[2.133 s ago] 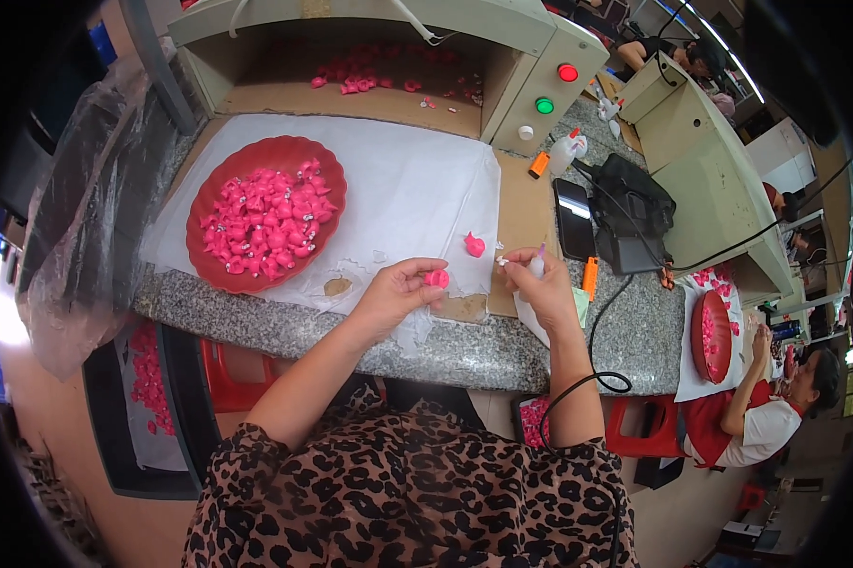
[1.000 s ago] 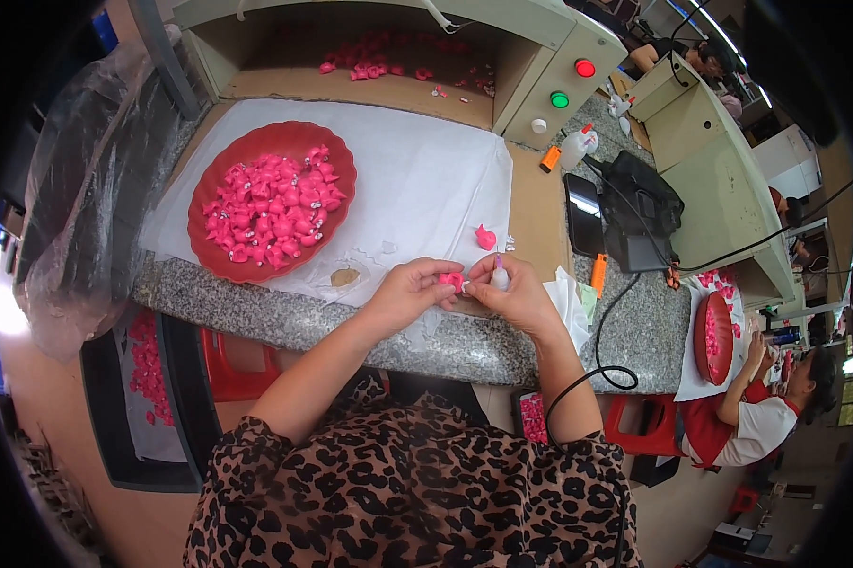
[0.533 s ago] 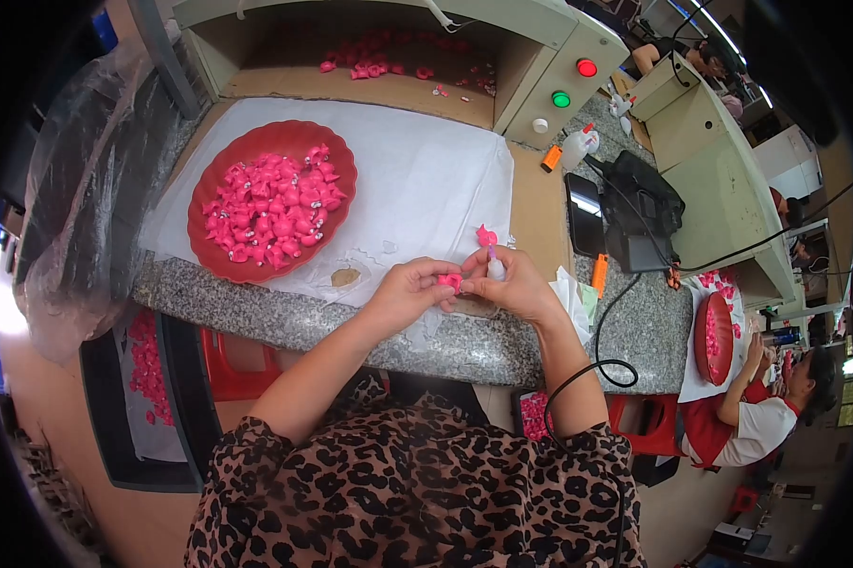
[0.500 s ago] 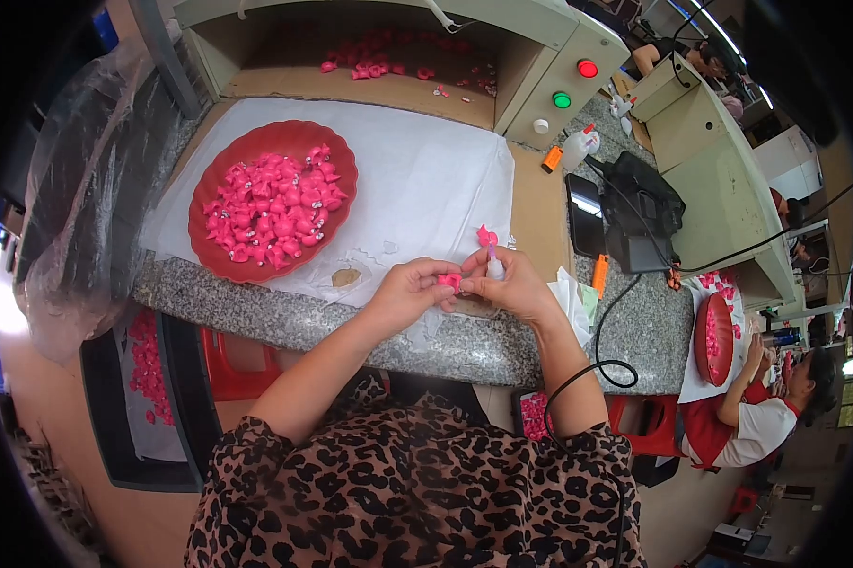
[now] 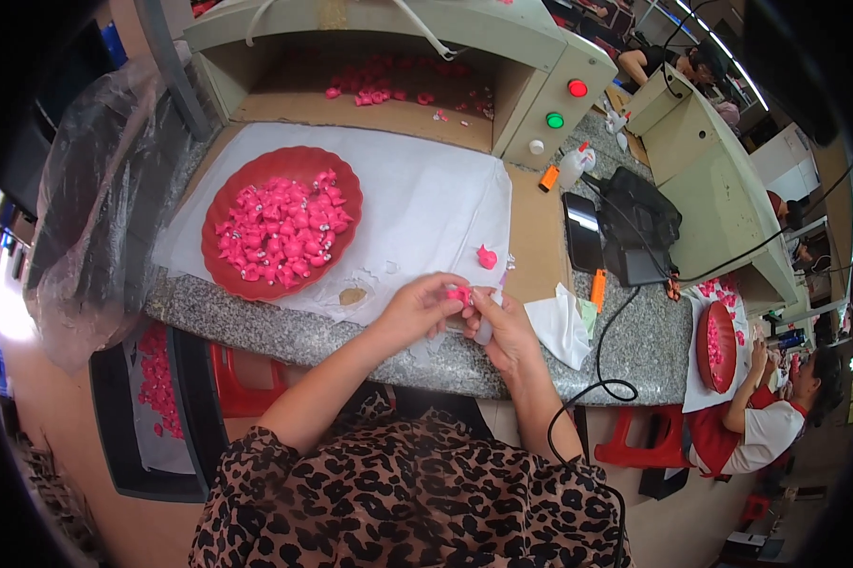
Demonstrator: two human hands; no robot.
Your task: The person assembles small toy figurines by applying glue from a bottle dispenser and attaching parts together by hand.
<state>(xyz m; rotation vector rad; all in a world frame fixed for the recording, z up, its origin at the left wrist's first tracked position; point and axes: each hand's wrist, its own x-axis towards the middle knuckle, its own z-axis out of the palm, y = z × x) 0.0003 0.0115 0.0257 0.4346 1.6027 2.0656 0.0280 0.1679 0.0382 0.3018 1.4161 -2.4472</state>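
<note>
My left hand (image 5: 421, 309) is closed, pinching a small glossy pink plastic piece (image 5: 457, 294) between thumb and forefinger above the bench's front edge. My right hand (image 5: 508, 333) is closed around a small whitish squeeze bottle (image 5: 485, 330) with a purple tip, partly hidden by the fingers. Its thumb and forefinger meet at the same pink piece. Beyond the right hand, a single pink piece (image 5: 486, 256) lies on the white paper (image 5: 417, 204). To the left, a scalloped red tray (image 5: 220, 204) holds a heap of similar pieces.
A grey-green cabinet (image 5: 388, 43) with more pink pieces inside stands behind. On the right are a phone (image 5: 582, 234), a black bag (image 5: 642, 213), a clear bottle (image 5: 572, 167), crumpled tissue (image 5: 561, 327) and a looping black cable (image 5: 617, 382). A co-worker (image 5: 762, 421) sits far right.
My right hand has turned and brought its fingertips against the pink piece, with the squeeze bottle now tucked lower in the hand. My view has shifted slightly.
</note>
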